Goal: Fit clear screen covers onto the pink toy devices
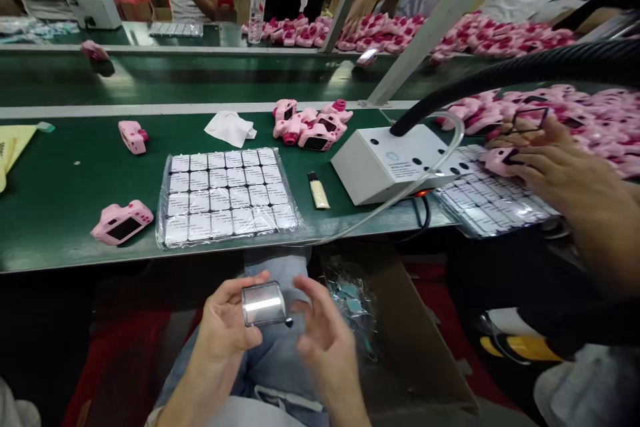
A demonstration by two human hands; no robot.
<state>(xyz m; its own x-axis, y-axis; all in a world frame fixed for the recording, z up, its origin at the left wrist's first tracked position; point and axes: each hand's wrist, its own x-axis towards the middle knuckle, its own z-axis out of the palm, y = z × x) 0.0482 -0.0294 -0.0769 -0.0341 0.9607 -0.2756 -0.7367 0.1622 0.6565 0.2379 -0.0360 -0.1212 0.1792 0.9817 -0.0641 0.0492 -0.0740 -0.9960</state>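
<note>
down low over the lap, left hand (227,333) pinching a small square glossy screen panel (263,304) by its left edge, thumb on top, fingers underneath. right hand (323,333) just beside it, blurred, fingers loosely curled and parted, fingertips close to the panel's right edge; can't tell whether touching. panel held below the front edge of the long green workbench (65,180), above blue jeans (280,353).

up on the bench, straight ahead: clear plastic tray of small white squares (225,195), laid out in 4 rows. left of it, 1 pink toy camera with a dark screen (121,221) near the front edge, a 2nd pink toy camera (133,136) farther back. behind the tray, crumpled white cloth (230,127) and a cluster of pink toy cameras (313,125). right of the tray, small cream-coloured tube with a black cap (318,191), then an angled white box with dark dots (395,161), thick black hose (500,73) running into its top.

far right, a co-worker's hand (545,160) resting on a pink piece over another tray of white squares (493,203).
</note>
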